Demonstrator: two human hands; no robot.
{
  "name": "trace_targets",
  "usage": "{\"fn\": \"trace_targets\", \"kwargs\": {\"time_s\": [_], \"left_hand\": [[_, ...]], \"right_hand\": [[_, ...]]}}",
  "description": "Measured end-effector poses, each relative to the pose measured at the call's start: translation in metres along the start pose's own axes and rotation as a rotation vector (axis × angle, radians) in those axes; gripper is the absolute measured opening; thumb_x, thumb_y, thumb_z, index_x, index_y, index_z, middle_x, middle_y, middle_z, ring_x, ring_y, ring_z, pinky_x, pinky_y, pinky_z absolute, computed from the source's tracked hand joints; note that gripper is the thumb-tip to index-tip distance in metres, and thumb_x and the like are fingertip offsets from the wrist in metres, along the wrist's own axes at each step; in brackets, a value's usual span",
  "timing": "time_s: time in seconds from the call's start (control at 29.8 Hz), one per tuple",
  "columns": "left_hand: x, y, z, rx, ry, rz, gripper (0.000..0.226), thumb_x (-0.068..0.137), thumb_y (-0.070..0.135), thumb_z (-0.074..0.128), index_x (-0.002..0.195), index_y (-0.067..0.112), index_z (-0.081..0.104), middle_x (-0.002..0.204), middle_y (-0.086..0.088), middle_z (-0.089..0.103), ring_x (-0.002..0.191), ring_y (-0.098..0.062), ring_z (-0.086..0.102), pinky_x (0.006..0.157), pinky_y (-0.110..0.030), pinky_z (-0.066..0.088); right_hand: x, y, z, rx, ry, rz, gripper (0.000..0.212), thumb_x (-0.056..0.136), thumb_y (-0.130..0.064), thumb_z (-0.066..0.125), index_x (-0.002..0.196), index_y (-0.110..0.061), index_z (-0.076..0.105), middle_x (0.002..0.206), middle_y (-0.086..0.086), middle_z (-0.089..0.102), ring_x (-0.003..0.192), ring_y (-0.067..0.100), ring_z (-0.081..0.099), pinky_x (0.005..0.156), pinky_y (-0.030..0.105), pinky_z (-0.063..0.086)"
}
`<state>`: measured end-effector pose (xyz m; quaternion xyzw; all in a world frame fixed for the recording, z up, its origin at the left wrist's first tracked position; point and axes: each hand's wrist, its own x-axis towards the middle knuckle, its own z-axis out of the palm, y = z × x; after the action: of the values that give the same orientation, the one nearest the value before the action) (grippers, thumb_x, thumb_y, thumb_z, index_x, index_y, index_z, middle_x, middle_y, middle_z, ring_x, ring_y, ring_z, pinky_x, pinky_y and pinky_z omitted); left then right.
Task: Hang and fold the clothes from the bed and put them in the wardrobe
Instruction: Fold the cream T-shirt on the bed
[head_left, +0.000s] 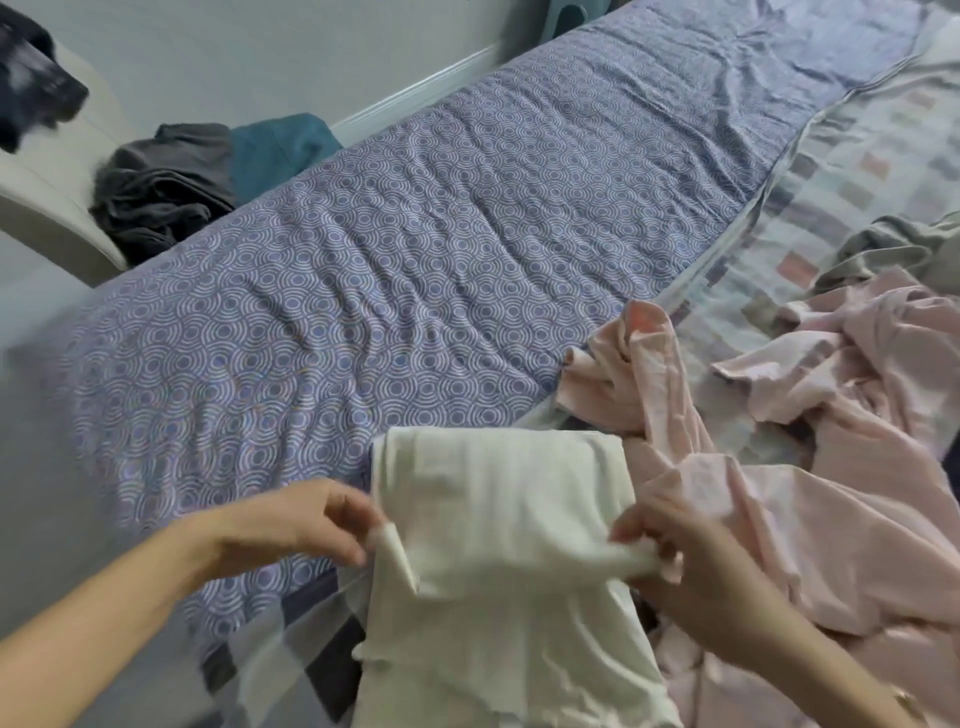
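While white top (498, 519) lies half-folded at bed (415, 234) edge, L hand (311, 525) and R hand (691, 561) each pinch its fold, grip closed on cloth. Pink clothes (779, 467), grey item (893, 249) unfolded beside it; wardrobe not in view. Est. early stage, most left.

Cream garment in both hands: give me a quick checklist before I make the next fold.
1. Left hand pinching the left edge of the cream garment: ok.
2. Right hand pinching its right edge: ok.
3. Top flap doubled over evenly: cannot tell, the picture is blurred there.
4. Bare blue patterned sheet to the left for laying it flat: ok.
5. Clear of the pink clothes: not ok, they lie right against its right side.
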<state>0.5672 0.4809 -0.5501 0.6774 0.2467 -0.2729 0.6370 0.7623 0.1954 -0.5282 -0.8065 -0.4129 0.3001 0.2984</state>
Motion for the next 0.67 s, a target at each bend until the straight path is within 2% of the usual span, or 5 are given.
{"fn": "trace_targets", "kwargs": {"time_s": [0.1,0.2,0.37,0.54,0.67], "left_hand": [[0.012,-0.017,0.011,0.500,0.264,-0.126,0.025,0.066,0.006,0.059,0.069,0.026,0.074,0.085,-0.003,0.071,0.086,-0.017,0.064,0.072,-0.018,0.047],[0.027,0.000,0.020,0.564,0.622,0.040,0.034,0.079,0.022,0.072,0.111,0.015,0.062,0.109,0.000,0.060,0.104,-0.015,0.056,0.087,-0.021,0.043],[0.064,0.006,0.016,0.546,0.513,0.065,0.073,0.072,0.036,0.079,0.133,0.012,0.048,0.134,-0.006,0.051,0.126,-0.021,0.046,0.105,-0.029,0.036],[0.080,-0.001,0.007,0.554,0.841,-0.082,0.058,0.079,0.045,0.068,0.116,0.001,0.056,0.117,-0.019,0.057,0.109,-0.035,0.053,0.092,-0.039,0.044],[0.087,0.002,0.006,0.422,0.844,-0.306,0.072,0.089,0.051,0.050,0.114,-0.016,0.054,0.117,-0.033,0.056,0.108,-0.041,0.055,0.089,-0.039,0.043]], "right_hand": [[-0.019,0.015,0.013,-0.243,-0.305,0.147,0.035,0.079,-0.006,0.057,0.093,-0.038,0.061,0.086,-0.020,0.050,0.078,-0.002,0.050,0.071,0.009,0.038],[0.007,0.016,0.013,-0.089,0.021,0.204,0.026,0.081,-0.001,0.062,0.101,-0.019,0.065,0.089,-0.010,0.059,0.085,0.012,0.055,0.078,0.017,0.043],[0.075,0.012,0.008,-0.284,-0.026,0.162,0.068,0.077,-0.017,0.071,0.138,-0.018,0.042,0.133,0.002,0.047,0.123,0.023,0.043,0.102,0.029,0.034],[0.101,0.024,-0.004,-0.133,0.116,0.428,0.025,0.080,-0.030,0.069,0.090,-0.009,0.062,0.087,0.006,0.060,0.061,0.013,0.054,0.042,0.009,0.037],[0.095,0.025,0.002,0.026,0.106,0.661,0.032,0.088,-0.031,0.058,0.066,-0.008,0.055,0.058,0.005,0.049,0.057,0.022,0.051,0.046,0.024,0.038]]}}
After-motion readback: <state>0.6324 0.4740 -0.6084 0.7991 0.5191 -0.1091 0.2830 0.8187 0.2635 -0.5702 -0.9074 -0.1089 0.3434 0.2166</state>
